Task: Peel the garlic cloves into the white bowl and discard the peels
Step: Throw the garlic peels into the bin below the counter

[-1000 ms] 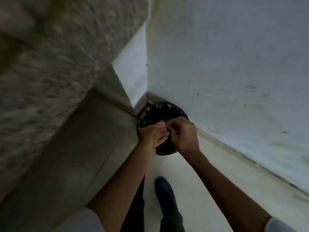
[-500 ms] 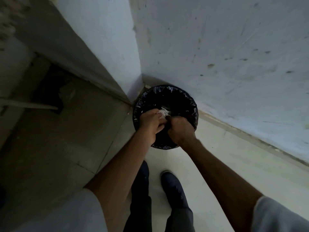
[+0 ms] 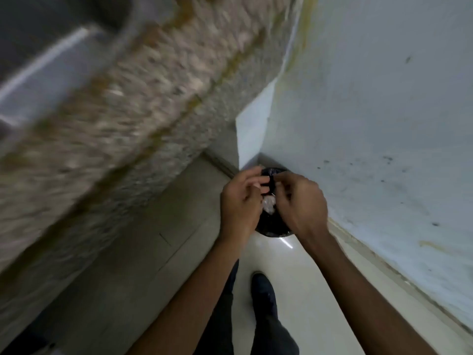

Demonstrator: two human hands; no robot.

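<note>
Right, both hands sit over the bin (image 3: 271,226), which has a black liner and stands on the floor (image 3: 314,290) in the corner by the pale wall (image 3: 371,119); left hand (image 3: 239,201) has fingers loosely bent and slightly apart, thumb up; right hand (image 3: 300,203) has fingers curled inward toward the left; a pale clump of peels (image 3: 268,204) shows in the gap between the two hands, above the bin's opening; can't tell whether either hand actually grips the clump, as the view is blurred there; speckled stone counter (image 3: 133,106) runs along the left, heavily smeared; a dark shoe (image 3: 263,290) points at the bin from below, near the dark trouser legs.
</note>
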